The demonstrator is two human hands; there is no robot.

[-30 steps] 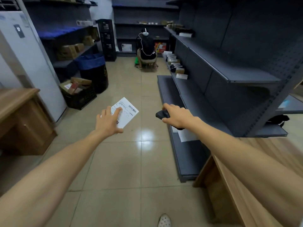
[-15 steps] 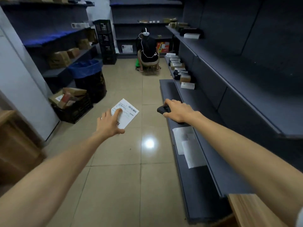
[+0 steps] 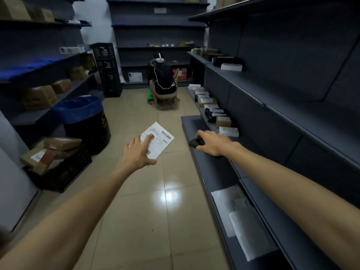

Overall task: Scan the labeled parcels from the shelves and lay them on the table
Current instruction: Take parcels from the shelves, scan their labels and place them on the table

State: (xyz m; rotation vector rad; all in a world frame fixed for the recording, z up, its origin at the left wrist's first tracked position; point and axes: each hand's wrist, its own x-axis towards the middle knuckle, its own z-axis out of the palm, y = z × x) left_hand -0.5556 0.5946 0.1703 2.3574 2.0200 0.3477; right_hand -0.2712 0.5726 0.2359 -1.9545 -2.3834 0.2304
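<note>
My left hand [image 3: 137,152] holds a flat white labeled parcel [image 3: 158,140] with barcodes, out in front over the tiled floor. My right hand [image 3: 212,143] grips a black handheld scanner [image 3: 195,142], whose nose points left toward the parcel. A gap of floor separates the two. Several small labeled parcels [image 3: 223,121] lie in a row on the low dark shelf [image 3: 190,123] at the right, beyond my right hand. Two flat pale parcels [image 3: 239,215] lie on the same low shelf, nearer to me.
A person [image 3: 163,82] crouches at the far end of the aisle. A blue-lined bin [image 3: 81,114] and a black crate of boxes [image 3: 58,166] stand on the left. Dark shelving lines both sides, with brown boxes [image 3: 39,96] on the left shelves.
The view has turned and advanced down the aisle; the wooden tables have left the frame. Both hands keep their hold on the parcel and the scanner, still about the same distance apart.
</note>
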